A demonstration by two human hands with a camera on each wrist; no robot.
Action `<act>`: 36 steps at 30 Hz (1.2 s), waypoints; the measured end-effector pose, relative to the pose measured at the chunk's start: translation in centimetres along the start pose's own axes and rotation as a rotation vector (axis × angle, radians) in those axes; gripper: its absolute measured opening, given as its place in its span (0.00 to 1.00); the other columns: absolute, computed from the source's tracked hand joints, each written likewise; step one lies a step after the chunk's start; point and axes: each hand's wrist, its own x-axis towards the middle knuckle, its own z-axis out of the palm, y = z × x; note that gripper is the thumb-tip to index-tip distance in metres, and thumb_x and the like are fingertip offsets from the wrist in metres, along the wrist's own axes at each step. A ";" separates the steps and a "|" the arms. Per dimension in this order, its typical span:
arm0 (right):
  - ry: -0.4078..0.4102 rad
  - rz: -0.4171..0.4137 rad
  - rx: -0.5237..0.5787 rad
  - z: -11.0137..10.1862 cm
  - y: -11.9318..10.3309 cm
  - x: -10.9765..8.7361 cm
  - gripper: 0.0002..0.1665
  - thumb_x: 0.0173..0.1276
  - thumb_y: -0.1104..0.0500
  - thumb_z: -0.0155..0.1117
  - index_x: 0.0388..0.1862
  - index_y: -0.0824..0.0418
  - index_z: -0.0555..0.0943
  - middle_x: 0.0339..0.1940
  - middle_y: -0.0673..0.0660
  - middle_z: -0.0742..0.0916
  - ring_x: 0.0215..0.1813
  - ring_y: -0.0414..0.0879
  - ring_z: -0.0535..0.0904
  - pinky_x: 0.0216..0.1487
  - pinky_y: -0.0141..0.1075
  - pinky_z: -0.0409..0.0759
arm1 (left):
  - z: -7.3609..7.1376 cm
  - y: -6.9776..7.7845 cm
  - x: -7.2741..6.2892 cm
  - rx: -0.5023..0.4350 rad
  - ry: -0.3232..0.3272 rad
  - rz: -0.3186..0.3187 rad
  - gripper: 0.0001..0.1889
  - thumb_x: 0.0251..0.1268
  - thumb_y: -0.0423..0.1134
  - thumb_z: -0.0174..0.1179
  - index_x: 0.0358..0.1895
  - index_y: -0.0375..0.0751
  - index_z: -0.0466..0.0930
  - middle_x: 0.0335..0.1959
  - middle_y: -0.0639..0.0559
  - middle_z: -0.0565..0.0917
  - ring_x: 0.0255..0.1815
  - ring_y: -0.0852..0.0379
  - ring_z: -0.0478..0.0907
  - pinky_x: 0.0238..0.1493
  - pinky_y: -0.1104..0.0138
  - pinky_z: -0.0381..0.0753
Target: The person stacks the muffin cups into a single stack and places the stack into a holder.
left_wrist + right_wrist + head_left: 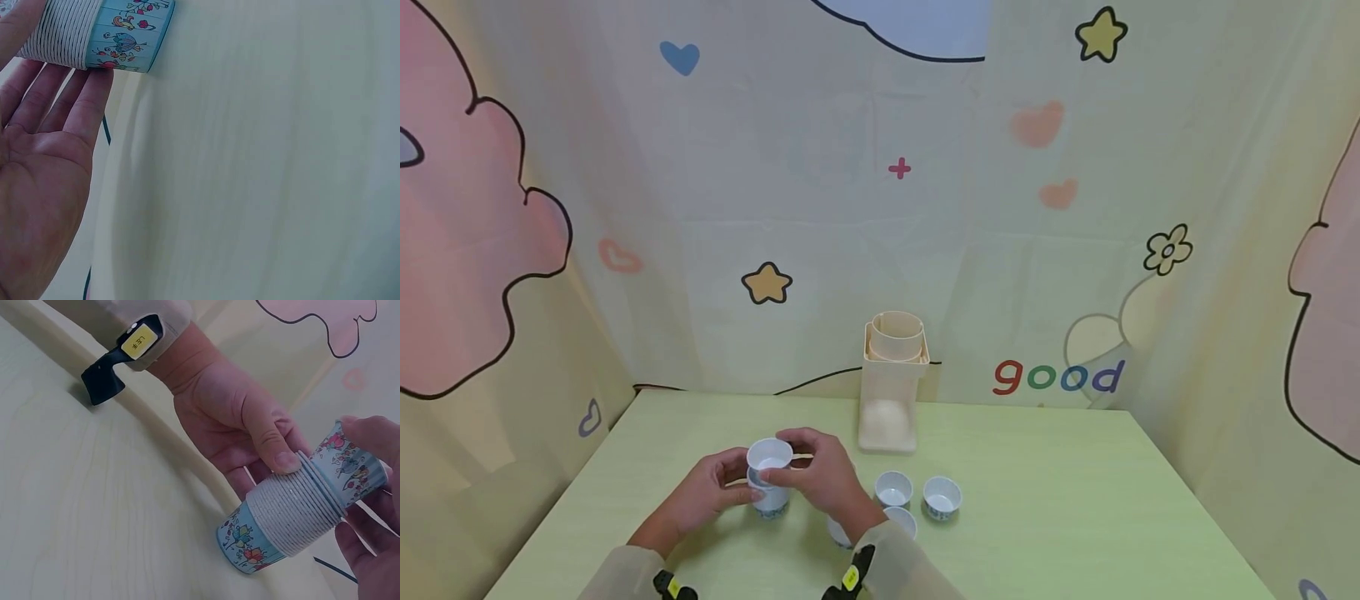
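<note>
A nested stack of patterned blue paper cups (290,512) stands near the table's left middle, its many white rims bunched together. My left hand (706,493) grips this stack between thumb and fingers, as the left wrist view of the hand (47,156) also shows. At the top, my right hand (829,477) pinches a single paper cup (351,464) by its sides. Its base is still inside the stack, while most of its patterned wall stands above the other rims. Beside my right forearm are several separate paper cups (942,497), upright; the forearm partly covers some.
A cream plastic holder (887,408) with a round open tube on top stands at the table's back, against the printed curtain (820,183). Curtains also flank the pale table (1075,500) on both sides. Each wrist wears a black strap mount (103,378).
</note>
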 end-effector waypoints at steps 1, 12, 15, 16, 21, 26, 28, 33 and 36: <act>-0.004 0.007 -0.002 0.0 0.1 0.0 0.30 0.58 0.57 0.82 0.59 0.59 0.83 0.52 0.53 0.89 0.52 0.49 0.87 0.53 0.37 0.87 | 0.0 0.0 0.0 -0.002 -0.004 0.007 0.33 0.64 0.42 0.72 0.70 0.33 0.71 0.68 0.35 0.78 0.67 0.40 0.77 0.59 0.66 0.84; -0.038 0.040 -0.029 0.1 0.9 0.1 0.30 0.58 0.59 0.82 0.60 0.60 0.83 0.54 0.54 0.88 0.52 0.51 0.87 0.50 0.37 0.88 | -0.1 -0.2 0.1 -0.002 0.005 0.008 0.32 0.63 0.43 0.73 0.67 0.35 0.74 0.65 0.36 0.80 0.64 0.44 0.79 0.57 0.68 0.85; -0.043 0.049 -0.055 0.0 0.9 0.1 0.31 0.58 0.58 0.82 0.60 0.60 0.83 0.55 0.53 0.87 0.52 0.49 0.87 0.50 0.37 0.88 | -0.1 -0.3 0.1 -0.001 0.004 0.010 0.32 0.63 0.43 0.73 0.67 0.36 0.74 0.65 0.36 0.80 0.66 0.40 0.78 0.57 0.68 0.85; -0.044 0.055 -0.063 0.0 0.9 0.1 0.31 0.58 0.58 0.82 0.60 0.60 0.83 0.55 0.53 0.87 0.52 0.48 0.86 0.50 0.37 0.88 | -0.1 -0.3 0.2 0.000 0.003 0.011 0.31 0.63 0.43 0.73 0.67 0.36 0.74 0.65 0.36 0.80 0.66 0.39 0.78 0.57 0.68 0.85; -0.059 0.059 -0.074 -0.2 1.0 0.0 0.30 0.59 0.58 0.81 0.61 0.60 0.83 0.57 0.53 0.86 0.52 0.47 0.86 0.51 0.36 0.88 | -0.1 -0.4 0.2 -0.003 0.002 0.021 0.30 0.63 0.42 0.73 0.66 0.36 0.75 0.64 0.37 0.81 0.66 0.40 0.78 0.57 0.68 0.85; -0.074 0.047 -0.054 -0.3 1.4 -0.1 0.29 0.60 0.59 0.80 0.61 0.60 0.84 0.56 0.53 0.87 0.53 0.48 0.86 0.51 0.35 0.88 | 0.0 -0.4 0.2 -0.002 0.005 0.018 0.31 0.62 0.42 0.73 0.66 0.36 0.75 0.64 0.37 0.81 0.64 0.45 0.79 0.56 0.69 0.85; -0.077 0.046 -0.050 -0.3 1.5 -0.1 0.29 0.60 0.58 0.80 0.60 0.60 0.84 0.55 0.53 0.87 0.54 0.48 0.86 0.52 0.34 0.87 | 0.0 -0.4 0.2 -0.002 0.006 0.018 0.31 0.63 0.42 0.73 0.66 0.36 0.75 0.64 0.37 0.81 0.64 0.46 0.80 0.55 0.69 0.85; -0.082 0.036 -0.061 -0.3 1.7 0.0 0.28 0.60 0.58 0.80 0.60 0.60 0.84 0.54 0.52 0.87 0.53 0.48 0.86 0.52 0.34 0.87 | -0.1 -0.4 0.1 -0.001 0.006 0.030 0.31 0.64 0.42 0.73 0.67 0.34 0.74 0.63 0.37 0.81 0.62 0.49 0.81 0.55 0.70 0.85; -0.085 0.029 -0.078 -0.3 1.7 0.1 0.27 0.61 0.58 0.80 0.59 0.61 0.84 0.54 0.52 0.87 0.54 0.47 0.86 0.53 0.33 0.87 | 0.0 -0.3 0.0 -0.003 0.010 0.023 0.31 0.64 0.42 0.72 0.67 0.34 0.74 0.64 0.38 0.81 0.61 0.55 0.81 0.56 0.70 0.85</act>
